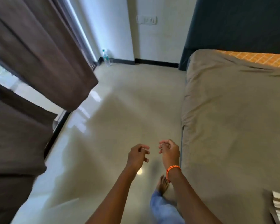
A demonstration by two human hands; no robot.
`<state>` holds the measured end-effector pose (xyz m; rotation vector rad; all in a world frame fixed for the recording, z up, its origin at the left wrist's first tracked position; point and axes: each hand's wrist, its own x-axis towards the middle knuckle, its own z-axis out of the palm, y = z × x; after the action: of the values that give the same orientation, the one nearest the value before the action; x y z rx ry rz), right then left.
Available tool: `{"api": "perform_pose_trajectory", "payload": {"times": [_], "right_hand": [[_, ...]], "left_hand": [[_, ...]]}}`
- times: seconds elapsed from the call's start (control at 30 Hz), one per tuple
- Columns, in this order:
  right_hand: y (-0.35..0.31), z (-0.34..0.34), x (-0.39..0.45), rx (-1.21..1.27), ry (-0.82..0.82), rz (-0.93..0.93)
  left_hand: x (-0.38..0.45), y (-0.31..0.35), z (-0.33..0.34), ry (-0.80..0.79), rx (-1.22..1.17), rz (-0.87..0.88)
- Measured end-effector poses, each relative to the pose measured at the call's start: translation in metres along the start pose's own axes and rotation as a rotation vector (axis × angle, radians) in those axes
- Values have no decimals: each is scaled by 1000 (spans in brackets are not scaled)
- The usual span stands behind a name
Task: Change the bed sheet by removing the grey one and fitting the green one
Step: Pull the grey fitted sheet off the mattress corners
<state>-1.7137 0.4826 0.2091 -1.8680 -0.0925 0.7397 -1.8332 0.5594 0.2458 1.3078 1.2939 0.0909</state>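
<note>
Both our hands — left hand [138, 155], right hand [169, 151] — hang over the floor w/ fingers loosely curled, holding nothing. Grey sheet [233, 118] covers the bed (far corner peeled back): soft, light — grab its near side edge.

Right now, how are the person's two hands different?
The right hand has an orange thread band on its wrist; the left hand has none. The right hand hangs close beside the grey sheet at the bed's edge; the left hand is farther out over the floor. Both are empty, fingers loosely curled.
</note>
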Motion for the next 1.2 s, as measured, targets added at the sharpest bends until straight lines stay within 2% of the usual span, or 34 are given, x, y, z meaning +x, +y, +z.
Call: {"api": "perform_pose_trajectory", "payload": {"times": [0.17, 0.4, 0.63, 0.83, 1.03, 1.2], "right_hand": [[-83, -1, 113, -14, 37, -39], [-146, 22, 249, -39, 21, 8], [-210, 41, 399, -25, 145, 131], [-277, 40, 506, 69, 254, 141], [-310, 21, 594, 100, 324, 181], [-324, 3, 689, 114, 329, 218]], "left_hand": [[86, 108, 28, -82, 15, 59], [225, 198, 54, -103, 1, 11], [381, 320, 67, -149, 71, 18], [484, 438, 94, -214, 153, 83], [558, 519, 157, -321, 232, 110], [617, 573, 214, -347, 288, 115]]}}
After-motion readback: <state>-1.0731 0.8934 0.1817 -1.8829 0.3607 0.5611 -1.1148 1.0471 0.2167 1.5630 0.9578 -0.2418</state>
